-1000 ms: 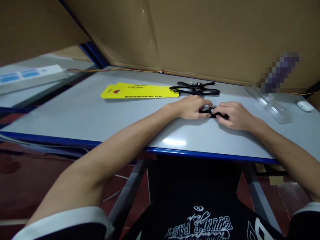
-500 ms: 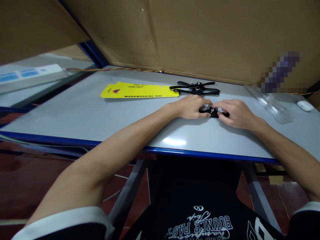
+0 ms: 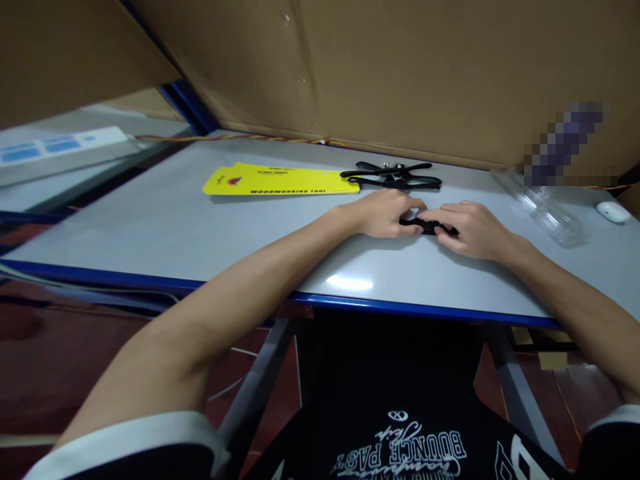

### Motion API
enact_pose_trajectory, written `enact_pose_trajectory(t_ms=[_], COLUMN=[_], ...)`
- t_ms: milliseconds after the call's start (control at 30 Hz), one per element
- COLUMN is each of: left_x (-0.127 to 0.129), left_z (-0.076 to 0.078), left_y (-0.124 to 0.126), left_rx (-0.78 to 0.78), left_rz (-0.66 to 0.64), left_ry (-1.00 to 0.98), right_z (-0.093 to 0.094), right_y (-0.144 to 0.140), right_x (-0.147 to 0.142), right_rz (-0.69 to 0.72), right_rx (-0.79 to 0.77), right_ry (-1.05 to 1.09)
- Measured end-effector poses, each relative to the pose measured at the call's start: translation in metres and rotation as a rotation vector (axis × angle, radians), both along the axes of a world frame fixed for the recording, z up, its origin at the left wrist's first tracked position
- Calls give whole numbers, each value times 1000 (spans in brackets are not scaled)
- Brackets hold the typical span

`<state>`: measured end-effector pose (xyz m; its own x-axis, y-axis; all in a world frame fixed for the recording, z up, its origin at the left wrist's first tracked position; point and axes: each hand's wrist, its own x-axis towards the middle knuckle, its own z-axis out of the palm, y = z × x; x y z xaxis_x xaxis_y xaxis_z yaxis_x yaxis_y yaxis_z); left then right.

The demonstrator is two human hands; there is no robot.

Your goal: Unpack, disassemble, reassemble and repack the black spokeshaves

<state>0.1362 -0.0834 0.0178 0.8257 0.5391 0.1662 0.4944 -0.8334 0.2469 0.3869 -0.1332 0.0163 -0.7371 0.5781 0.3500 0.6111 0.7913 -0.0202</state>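
Both hands are on a black spokeshave over the grey tabletop, near the middle right. My left hand is closed around its left handle, thumb in front and fingers behind. On the right handle my right hand is closed too, its index finger reaching across the tool's middle. That finger hides most of the centre of the tool, and the handles are partly covered by the hands. Just behind the left hand, more black spokeshaves lie crossed over one another, with silver screws showing at their centres.
Yellow cards printed "WOODWORKING TOOL" lie to the left, touching the crossed spokeshaves. Clear plastic packaging and a white rounded object are at the right. Cardboard walls rise behind the table, and a blue edge runs along its front.
My right index finger has slid left over the spokeshave's middle, covering the silver screw that showed before. My left hand keeps its place.
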Motion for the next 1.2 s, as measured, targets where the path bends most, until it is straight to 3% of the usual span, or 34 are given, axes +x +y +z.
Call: enact_pose_trajectory(t_ms=[533, 1200], left_x=[0, 1], left_z=[2, 3], left_y=[0, 0], left_rx=[0, -23], left_rz=[-3, 15], left_ry=[12, 12], right_z=[2, 10], right_y=[-1, 6], right_x=[-1, 14], right_rz=[-109, -106], right_rx=[11, -295], right_ry=[-29, 76])
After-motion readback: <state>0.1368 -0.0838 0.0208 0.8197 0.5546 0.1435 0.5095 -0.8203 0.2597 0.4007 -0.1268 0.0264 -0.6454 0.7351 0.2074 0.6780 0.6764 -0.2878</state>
